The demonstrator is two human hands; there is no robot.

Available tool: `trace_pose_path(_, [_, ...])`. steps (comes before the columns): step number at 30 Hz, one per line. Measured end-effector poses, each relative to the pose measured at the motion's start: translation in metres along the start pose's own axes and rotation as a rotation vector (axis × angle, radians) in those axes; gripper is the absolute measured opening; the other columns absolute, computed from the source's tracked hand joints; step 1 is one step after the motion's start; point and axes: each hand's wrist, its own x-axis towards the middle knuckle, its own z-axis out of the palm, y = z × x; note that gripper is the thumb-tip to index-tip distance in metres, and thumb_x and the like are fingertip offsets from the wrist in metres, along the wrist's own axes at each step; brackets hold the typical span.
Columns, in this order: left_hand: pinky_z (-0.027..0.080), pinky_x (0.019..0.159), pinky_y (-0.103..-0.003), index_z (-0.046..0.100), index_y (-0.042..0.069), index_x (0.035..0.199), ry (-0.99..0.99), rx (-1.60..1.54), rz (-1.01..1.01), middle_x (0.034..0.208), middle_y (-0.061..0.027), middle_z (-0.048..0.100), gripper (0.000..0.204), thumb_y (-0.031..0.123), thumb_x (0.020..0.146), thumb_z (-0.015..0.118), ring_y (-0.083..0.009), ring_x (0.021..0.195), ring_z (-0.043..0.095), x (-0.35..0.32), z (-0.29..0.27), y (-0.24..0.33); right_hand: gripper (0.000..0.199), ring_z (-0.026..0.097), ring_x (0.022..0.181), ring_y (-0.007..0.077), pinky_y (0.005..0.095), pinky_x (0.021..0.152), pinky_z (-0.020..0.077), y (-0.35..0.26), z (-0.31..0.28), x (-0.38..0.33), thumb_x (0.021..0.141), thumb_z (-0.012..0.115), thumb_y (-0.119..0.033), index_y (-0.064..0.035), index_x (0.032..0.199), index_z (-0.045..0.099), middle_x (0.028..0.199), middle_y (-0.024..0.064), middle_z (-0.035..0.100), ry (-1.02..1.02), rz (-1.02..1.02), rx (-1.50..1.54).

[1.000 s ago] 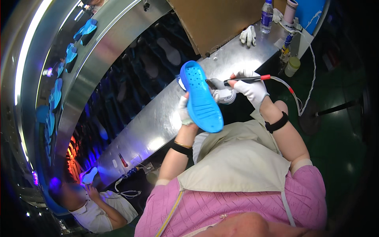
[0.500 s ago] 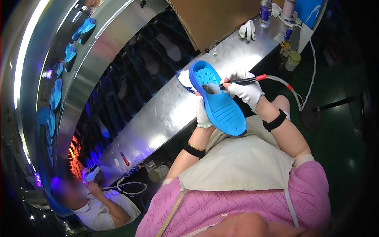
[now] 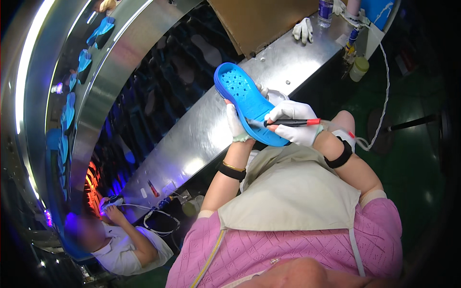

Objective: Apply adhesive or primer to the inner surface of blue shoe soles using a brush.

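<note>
A bright blue shoe sole (image 3: 238,96) with a raised rim and small holes at its far end is held above the bench, tilted. My left hand (image 3: 235,124), in a white glove with bare fingertips, grips its left edge; the fingers beneath are partly hidden. In my right hand (image 3: 298,115), gloved the same way, is a black-and-red brush (image 3: 290,123) with a tube running from its back end. The bristles touch the ridged near part of the sole's inner face.
A metal bench (image 3: 192,139) runs diagonally beneath. Toward its far end are a white glove (image 3: 303,31), a bottle (image 3: 325,13) and cardboard (image 3: 261,21). Blue shoe parts (image 3: 67,113) line a conveyor on the left. At lower left, a co-worker (image 3: 132,247) handles a shoe part.
The sole has shifted left and slightly away from me. My brush has moved from the sole's middle toward its near end, with the handle now almost level.
</note>
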Motion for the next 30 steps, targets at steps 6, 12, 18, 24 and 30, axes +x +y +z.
trace_pose_path(6, [0.037,0.1,-0.046,0.04,0.004,0.127,-0.112,-0.078,0.001,0.118,-0.0161,0.052,0.074,0.064,0.084,0.038,-0.032,0.112,0.049,0.01,-0.016,0.007,0.011,0.06,0.083,0.0098,0.025,0.078,0.0475,0.003,-0.001,-0.004,0.076,0.067,0.0,-0.0031,0.086,0.063,0.086,0.0038,0.065,0.082,0.213,0.128])
trace_pose_path(12, [0.039,0.097,-0.047,0.041,0.005,0.127,-0.076,-0.188,-0.046,0.118,-0.0168,0.052,0.076,0.066,0.082,0.04,-0.0326,0.112,0.048,0.009,-0.009,0.011,0.009,0.06,0.081,0.0068,0.0236,0.075,0.0481,-0.004,-0.003,-0.003,0.076,0.07,-0.004,-0.004,0.084,0.066,0.085,0.0023,0.066,0.151,0.356,0.279])
trace_pose_path(18, [0.033,0.102,-0.05,0.028,0.009,0.139,-0.14,-0.36,-0.066,0.135,-0.016,0.039,0.081,0.067,0.083,0.034,-0.0389,0.121,0.04,-0.02,0.023,-0.005,0.011,0.058,0.078,0.0064,0.0229,0.075,0.0471,0.002,-0.016,0.008,0.079,0.067,-0.005,-0.002,0.089,0.063,0.086,0.0014,0.065,0.259,0.242,0.216])
trace_pose_path(24, [0.039,0.098,-0.05,0.034,0.008,0.135,-0.097,-0.1,-0.009,0.13,-0.016,0.045,0.083,0.069,0.079,0.04,-0.0372,0.119,0.044,-0.006,0.015,-0.004,0.013,0.058,0.077,0.0067,0.0223,0.073,0.0467,-0.002,0.014,-0.013,0.077,0.071,-0.004,-0.0024,0.087,0.063,0.084,0.0022,0.064,0.148,0.164,0.157])
trace_pose_path(30, [0.039,0.098,-0.051,0.036,0.01,0.135,-0.059,-0.068,0.018,0.13,-0.0166,0.044,0.082,0.069,0.079,0.042,-0.0389,0.121,0.041,-0.005,0.018,0.003,0.011,0.059,0.076,0.0066,0.0227,0.07,0.0482,0.003,0.01,-0.01,0.074,0.073,-0.003,-0.0024,0.08,0.063,0.082,0.0031,0.066,0.235,-0.05,-0.052])
